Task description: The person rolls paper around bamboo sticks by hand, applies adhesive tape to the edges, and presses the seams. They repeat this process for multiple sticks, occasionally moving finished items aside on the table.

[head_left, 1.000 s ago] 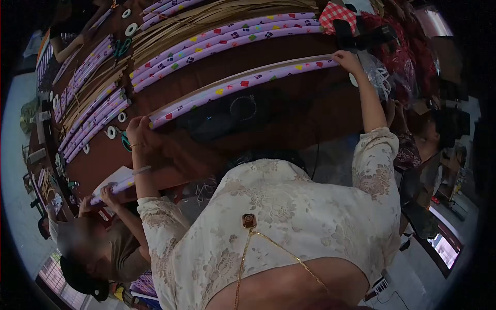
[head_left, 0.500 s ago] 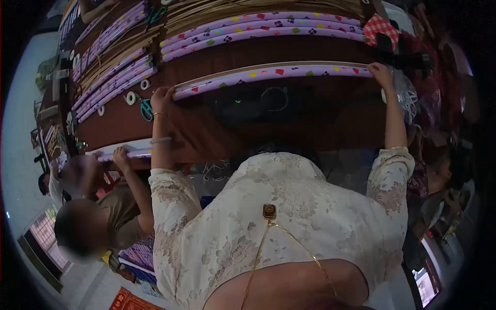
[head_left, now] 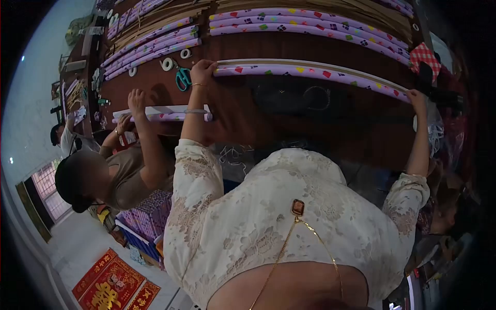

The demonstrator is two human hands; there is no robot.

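A long roll of lilac gift wrap (head_left: 310, 73) with small coloured gift shapes lies across the brown table, a tan strip showing along its far edge. My left hand (head_left: 204, 71) is closed around its left end. At the other end, the fingers of my right hand (head_left: 417, 101) pinch the tip of the roll. Teal-handled scissors (head_left: 183, 79) lie just left of my left hand. Beyond the roll, several similar finished-looking rolls (head_left: 310, 33) rest side by side.
A co-worker (head_left: 134, 165) at the left handles another lilac roll (head_left: 160, 117) on the table edge. Tape rolls (head_left: 166, 64) lie near the scissors. A red checked cloth (head_left: 425, 61) and a black object (head_left: 439, 93) sit by my right hand. Brown paper strips (head_left: 320, 9) lie at the back.
The view has swung left, so everything appears further right. Both my hands keep hold of the roll's ends. The co-worker's hand has lifted from the other roll.
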